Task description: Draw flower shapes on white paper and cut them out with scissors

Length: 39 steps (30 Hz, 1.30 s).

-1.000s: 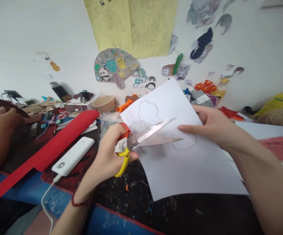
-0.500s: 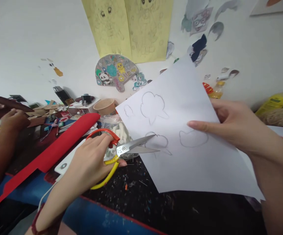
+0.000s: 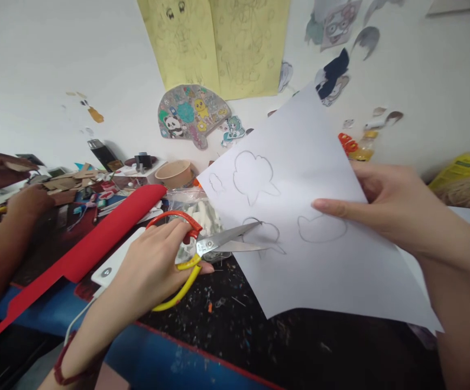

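Through the head camera I see a cluttered dark counter (image 3: 300, 349), flecked with scraps. On the left, a co-worker's hand (image 3: 30, 201) is close to a pile of cardboard pieces (image 3: 66, 183). A long red strip (image 3: 100, 235), matte and tapering to a narrow tail, lies between that hand and mine. My left hand (image 3: 154, 257) partly covers a smooth white power bank (image 3: 105, 271); behind the scissors sits a crinkled clear bag (image 3: 198, 206) of pale pieces. A round tan bowl (image 3: 174, 172) stands further back, and 2 yellow papers (image 3: 186, 51) hang on the wall.

The left grip is curled through the red and yellow handles of the metal scissors (image 3: 204, 246), blades parted. My right hand (image 3: 385, 203) has its grip closed on the side of a thin, bowed white sheet (image 3: 332, 276), which blocks part of the wall and shows 4 grey outlines. The blade tips overlap the lower cloud; I can't tell whether they touch paper.

Compared with 1.0 s ago, the scissors are further left, away from the cat-head outline.
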Each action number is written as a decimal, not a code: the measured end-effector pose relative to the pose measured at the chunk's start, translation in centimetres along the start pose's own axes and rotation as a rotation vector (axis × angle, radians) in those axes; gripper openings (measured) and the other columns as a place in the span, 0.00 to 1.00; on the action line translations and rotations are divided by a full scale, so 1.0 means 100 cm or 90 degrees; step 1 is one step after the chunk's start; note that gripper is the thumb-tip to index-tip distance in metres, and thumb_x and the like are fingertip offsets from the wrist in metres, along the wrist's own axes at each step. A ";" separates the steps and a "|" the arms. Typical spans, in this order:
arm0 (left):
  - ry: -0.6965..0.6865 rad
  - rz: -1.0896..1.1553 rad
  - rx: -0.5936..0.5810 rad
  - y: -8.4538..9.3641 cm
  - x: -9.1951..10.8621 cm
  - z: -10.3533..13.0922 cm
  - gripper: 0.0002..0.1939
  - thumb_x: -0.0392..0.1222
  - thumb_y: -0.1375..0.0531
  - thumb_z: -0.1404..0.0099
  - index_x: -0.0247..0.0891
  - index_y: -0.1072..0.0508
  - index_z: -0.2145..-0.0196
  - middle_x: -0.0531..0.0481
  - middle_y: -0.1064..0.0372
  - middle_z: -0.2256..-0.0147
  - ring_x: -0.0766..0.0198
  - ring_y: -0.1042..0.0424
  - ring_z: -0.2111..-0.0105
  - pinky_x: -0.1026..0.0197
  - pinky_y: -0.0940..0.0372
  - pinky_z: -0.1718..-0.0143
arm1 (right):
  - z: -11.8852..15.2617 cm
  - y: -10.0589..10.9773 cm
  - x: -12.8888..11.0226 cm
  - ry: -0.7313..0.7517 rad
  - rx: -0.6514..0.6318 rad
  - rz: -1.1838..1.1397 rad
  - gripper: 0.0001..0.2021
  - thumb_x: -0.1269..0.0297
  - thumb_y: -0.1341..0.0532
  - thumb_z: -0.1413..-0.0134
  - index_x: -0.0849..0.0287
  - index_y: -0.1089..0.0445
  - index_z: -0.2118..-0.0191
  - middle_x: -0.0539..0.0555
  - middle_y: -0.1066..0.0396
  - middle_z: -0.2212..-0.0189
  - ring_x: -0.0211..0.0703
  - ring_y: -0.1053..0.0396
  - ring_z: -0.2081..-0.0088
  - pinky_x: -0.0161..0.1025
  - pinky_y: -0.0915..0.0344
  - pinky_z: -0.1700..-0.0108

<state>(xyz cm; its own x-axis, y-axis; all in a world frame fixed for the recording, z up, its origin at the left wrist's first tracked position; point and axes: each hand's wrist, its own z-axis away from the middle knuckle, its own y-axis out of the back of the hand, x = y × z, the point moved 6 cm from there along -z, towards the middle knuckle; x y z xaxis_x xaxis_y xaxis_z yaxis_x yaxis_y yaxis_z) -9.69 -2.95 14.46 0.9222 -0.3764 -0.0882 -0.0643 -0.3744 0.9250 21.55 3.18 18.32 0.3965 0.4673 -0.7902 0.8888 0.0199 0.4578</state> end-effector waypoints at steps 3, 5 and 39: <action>-0.012 0.016 0.004 0.000 0.001 0.000 0.29 0.71 0.44 0.39 0.40 0.35 0.59 0.47 0.30 0.66 0.51 0.30 0.67 0.57 0.43 0.68 | 0.000 0.001 0.000 -0.001 0.003 0.007 0.15 0.68 0.30 0.51 0.48 0.22 0.56 0.45 0.20 0.61 0.44 0.25 0.63 0.33 0.31 0.70; -0.014 0.019 0.006 0.000 0.002 0.000 0.29 0.70 0.43 0.39 0.40 0.34 0.59 0.46 0.30 0.66 0.51 0.30 0.66 0.57 0.43 0.67 | 0.000 0.001 -0.001 0.006 0.005 0.005 0.15 0.68 0.30 0.51 0.48 0.22 0.55 0.46 0.20 0.60 0.44 0.25 0.63 0.33 0.31 0.70; -0.034 0.168 -0.081 -0.003 -0.005 -0.018 0.22 0.63 0.36 0.42 0.41 0.31 0.64 0.55 0.36 0.73 0.64 0.38 0.74 0.63 0.46 0.72 | 0.001 -0.001 -0.013 0.135 0.029 0.297 0.17 0.54 0.35 0.45 0.57 0.35 0.78 0.44 0.44 0.83 0.35 0.46 0.79 0.35 0.51 0.77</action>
<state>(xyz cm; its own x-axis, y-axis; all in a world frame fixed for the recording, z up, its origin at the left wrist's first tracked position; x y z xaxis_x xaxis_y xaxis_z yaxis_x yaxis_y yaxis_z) -9.43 -1.07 14.87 0.8584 -0.4919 0.1457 -0.2483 -0.1497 0.9571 21.00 2.50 19.24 0.7018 0.5864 -0.4045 0.6399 -0.2693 0.7198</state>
